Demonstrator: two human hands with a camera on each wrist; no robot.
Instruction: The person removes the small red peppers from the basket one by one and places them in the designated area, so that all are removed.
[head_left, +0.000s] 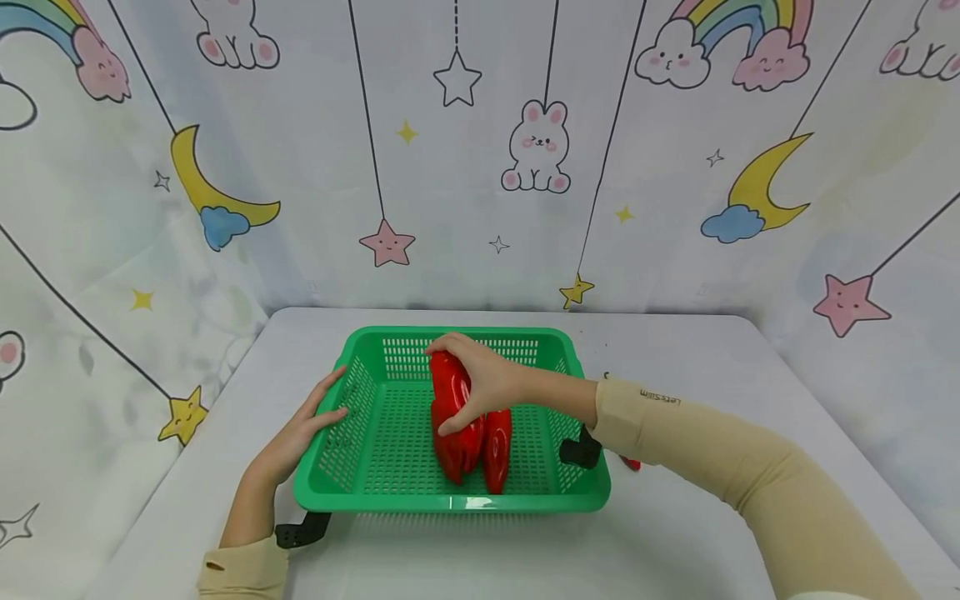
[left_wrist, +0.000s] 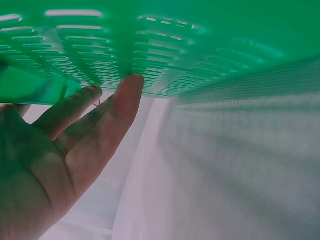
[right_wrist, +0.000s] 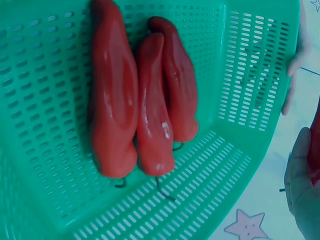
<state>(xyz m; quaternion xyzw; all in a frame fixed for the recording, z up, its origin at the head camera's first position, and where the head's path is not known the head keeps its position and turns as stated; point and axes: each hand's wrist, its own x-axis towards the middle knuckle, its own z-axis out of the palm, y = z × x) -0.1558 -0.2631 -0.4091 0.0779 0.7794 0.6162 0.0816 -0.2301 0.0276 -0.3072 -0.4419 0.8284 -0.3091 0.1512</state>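
My right hand [head_left: 491, 379] grips a red chili pepper [head_left: 452, 379] over the green plastic basket [head_left: 450, 502]. In the right wrist view that hand [right_wrist: 302, 185] shows at the right edge with part of its pepper [right_wrist: 315, 150]. Three more red peppers lie side by side in the basket, a large one [right_wrist: 114, 95], a middle one [right_wrist: 154, 110] and a farther one [right_wrist: 181, 82]. My left hand [head_left: 300, 429] holds the basket's left rim, thumb over the edge. In the left wrist view its fingers [left_wrist: 112, 122] touch the slotted outer wall.
Right of the basket, a red pepper [head_left: 632, 463] lies on the white table [head_left: 690, 358], mostly hidden under my right sleeve. Black wrist mounts [head_left: 581, 450] sit close to the basket. A patterned cloth [head_left: 465, 167] hangs behind the table.
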